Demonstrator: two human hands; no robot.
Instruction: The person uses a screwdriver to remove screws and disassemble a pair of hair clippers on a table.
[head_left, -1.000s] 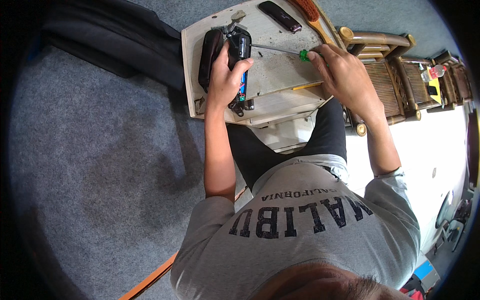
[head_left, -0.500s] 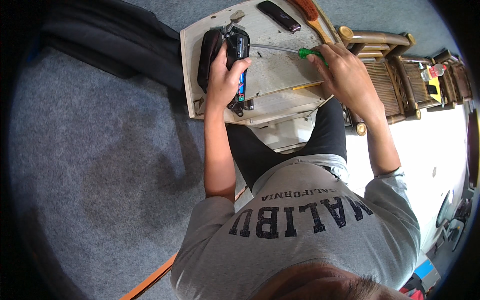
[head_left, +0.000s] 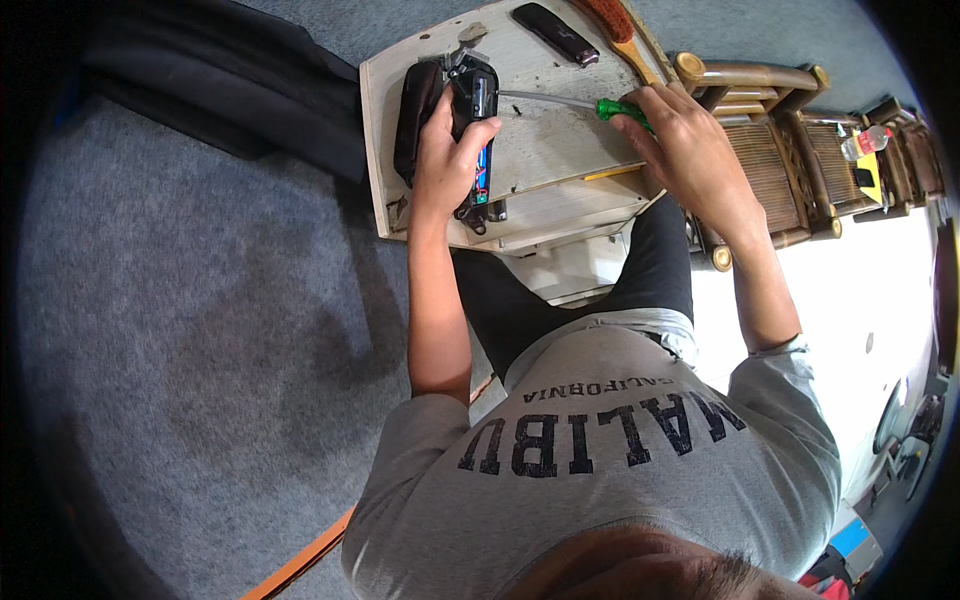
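Observation:
My left hand [head_left: 446, 165] is closed around an opened black hair clipper [head_left: 476, 98] at the left part of the wooden table top [head_left: 560, 140]. Its inner parts show, with a blue strip and coloured wires along its right side. Pressed beside it is a dark, glossy casing [head_left: 417, 110]; whether the two are joined I cannot tell. From the right, my right hand [head_left: 690, 150] grips a screwdriver [head_left: 612, 108] by its green handle. The grey shaft lies nearly level, pointing left, with its tip at the clipper's right side. Exact contact of the tip is too small to make out.
A loose dark cover [head_left: 556, 34] and a wooden-handled brush [head_left: 628, 45] with reddish bristles lie at the table's far side. Bamboo chairs [head_left: 765, 180] stand to the right, one bearing a plastic bottle [head_left: 862, 145]. Black cloth [head_left: 230, 75] lies on the carpet at left.
Little differs. The screwdriver and my right hand have shifted very slightly; both hands keep their grips.

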